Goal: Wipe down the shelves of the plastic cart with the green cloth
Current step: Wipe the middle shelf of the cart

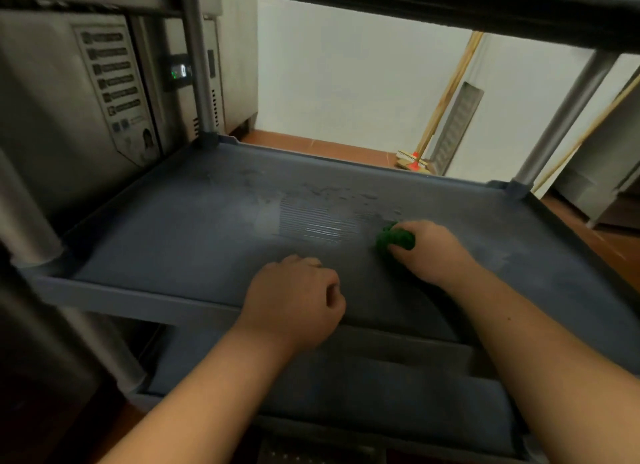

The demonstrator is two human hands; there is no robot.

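On the middle shelf (173,241) of the plastic cart (568,99), my right hand (429,248) had its grip closed around the green cloth (394,237), fingers curled over the top of the bunched wad and pressing it down onto the shelf surface. Only a small lump of the cloth showed, poking out past my fingertips on the side toward my other hand. Just beyond that grip, and a little to its left, lay a wet patch (318,217) with fine parallel streaks, shining against the dull grey-blue plastic.

My left hand (294,300) sat nearer to me, close to the shelf's front lip, well short of the cloth. Its fingers were folded under into a loose fist, knuckles resting on the shelf, and I could see nothing held in that grip.

Below both hands the lower shelf (381,387) ran in shadow. Far past the right grip, against the white wall, a wooden-handled broom (446,92) leaned beside a slotted metal panel (457,127). Off beyond the left grip stood a steel cabinet (52,110) with a label plate.
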